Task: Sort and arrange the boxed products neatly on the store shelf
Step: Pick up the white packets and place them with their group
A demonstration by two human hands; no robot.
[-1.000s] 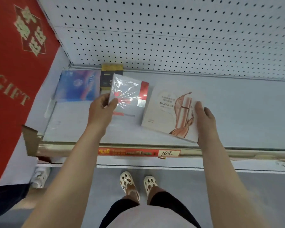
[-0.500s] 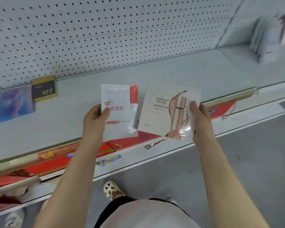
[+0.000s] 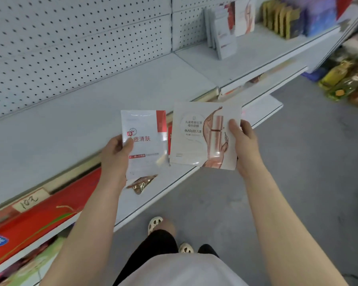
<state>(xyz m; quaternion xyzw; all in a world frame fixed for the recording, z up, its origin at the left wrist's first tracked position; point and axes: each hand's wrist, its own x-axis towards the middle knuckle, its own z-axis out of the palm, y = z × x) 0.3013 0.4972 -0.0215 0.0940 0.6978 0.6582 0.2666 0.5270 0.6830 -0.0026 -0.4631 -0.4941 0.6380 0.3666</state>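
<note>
Left hand point(image 3: 115, 153) pinches a white-and-red box point(image 3: 146, 139); right hand point(image 3: 245, 145) grips a rose-gold box point(image 3: 198, 137). Upright matching boxes point(image 3: 223, 32), blurred, stand on the shelf point(image 3: 132, 93) at one o'clock, nearer the right hand.

Hidden, cropped and blurred parts of the shelf scene

The left hand point(image 3: 116, 155) covered the near-left corner of the white-and-red packet point(image 3: 145, 141), its thumb masking the first printed character; the fingers behind were unseen. The right hand point(image 3: 245, 145) hid the right edge of the pink packet point(image 3: 203, 135), whose small print was too fine to read. Far right, the standing boxes point(image 3: 223, 36) and gold packs point(image 3: 281, 19) were blurred, their labels illegible. The bagged goods on the floor point(image 3: 347, 79) were smeared and cut by the right edge. The red box point(image 3: 39, 219) ran off the left edge.
</note>
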